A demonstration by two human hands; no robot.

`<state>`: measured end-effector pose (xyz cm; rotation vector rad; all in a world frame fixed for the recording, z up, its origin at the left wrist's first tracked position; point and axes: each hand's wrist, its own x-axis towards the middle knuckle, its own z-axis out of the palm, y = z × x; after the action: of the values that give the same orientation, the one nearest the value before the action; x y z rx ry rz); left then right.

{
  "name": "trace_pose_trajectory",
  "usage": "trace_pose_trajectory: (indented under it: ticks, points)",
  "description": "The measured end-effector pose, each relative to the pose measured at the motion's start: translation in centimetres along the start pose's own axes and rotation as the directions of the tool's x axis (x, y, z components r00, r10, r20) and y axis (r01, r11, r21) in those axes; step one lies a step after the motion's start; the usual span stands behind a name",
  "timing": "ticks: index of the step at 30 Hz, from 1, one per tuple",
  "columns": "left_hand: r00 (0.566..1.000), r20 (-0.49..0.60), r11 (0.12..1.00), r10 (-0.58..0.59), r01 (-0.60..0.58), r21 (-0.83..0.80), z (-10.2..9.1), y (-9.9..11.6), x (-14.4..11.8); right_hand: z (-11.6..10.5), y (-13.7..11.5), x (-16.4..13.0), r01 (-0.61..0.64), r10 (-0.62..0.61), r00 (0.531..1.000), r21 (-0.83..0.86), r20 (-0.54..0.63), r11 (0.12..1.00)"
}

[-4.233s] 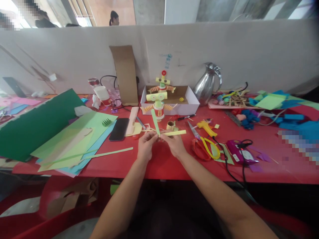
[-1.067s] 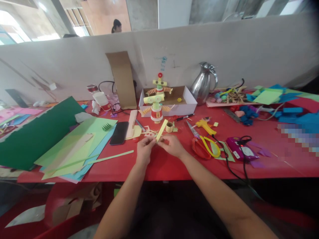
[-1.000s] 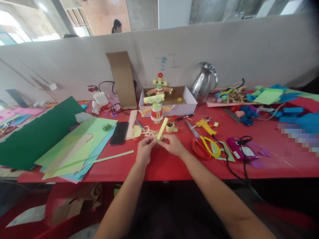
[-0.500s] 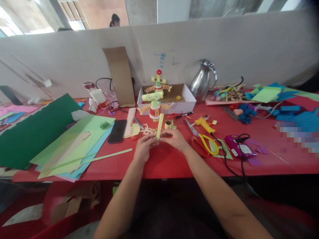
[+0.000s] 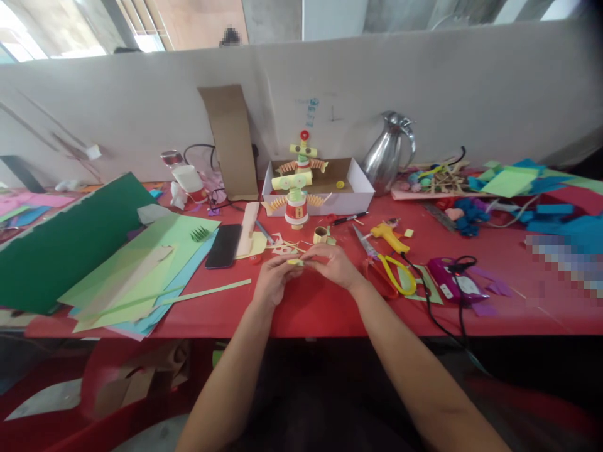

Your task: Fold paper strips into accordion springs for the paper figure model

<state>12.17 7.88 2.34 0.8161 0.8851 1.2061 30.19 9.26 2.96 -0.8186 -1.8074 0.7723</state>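
Between both hands, low over the red table, a small yellow-green paper strip [image 5: 296, 262] shows only as a short piece at the fingertips; the rest is hidden. My left hand [image 5: 273, 277] pinches its left side, and my right hand [image 5: 335, 265] closes on its right side with thumb and fingers. Just beyond the fingers stands a short open paper tube [image 5: 321, 235]. Behind it is a paper-cup figure [image 5: 296, 212] with folded paper arms and a yellow rolled head. A similar figure [image 5: 304, 164] with a red top stands farther back.
Scissors [image 5: 396, 275], a yellow glue gun [image 5: 390, 238] and a purple device [image 5: 456, 280] with black cords lie to the right. Coloured paper sheets [image 5: 141, 263], a phone [image 5: 223, 246] and a green board [image 5: 75, 245] lie left. A white box [image 5: 360, 182] and metal jug [image 5: 387, 150] stand behind.
The yellow strip stood upright from my fingertips before; now it is down or rolled small between them. Both hands stay in nearly the same place, and the view has shifted slightly.
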Motion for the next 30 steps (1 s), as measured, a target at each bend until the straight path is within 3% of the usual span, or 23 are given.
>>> trace_pose_trajectory:
  ticks: [5,12,23,30]
  points:
    - [0.998,0.013,0.997,0.069,-0.069,0.021,-0.2,-0.3,0.1,0.1,0.1,0.0,0.017,-0.018,1.0,-0.062,-0.021,0.998]
    - [0.992,-0.08,0.994,0.098,-0.094,0.054,0.6,-0.3,-0.1,0.9,-0.3,0.0,0.135,-0.183,0.976,-0.331,-0.119,0.934]
    - [0.998,-0.062,0.999,0.012,-0.009,0.048,0.7,0.2,-0.3,0.3,0.2,0.1,0.216,-0.221,0.975,-0.147,-0.021,0.965]
    - [0.998,-0.059,1.0,-0.014,0.014,0.004,0.3,-0.1,0.0,-0.2,0.5,-0.2,0.315,-0.311,0.949,-0.256,0.059,0.914]
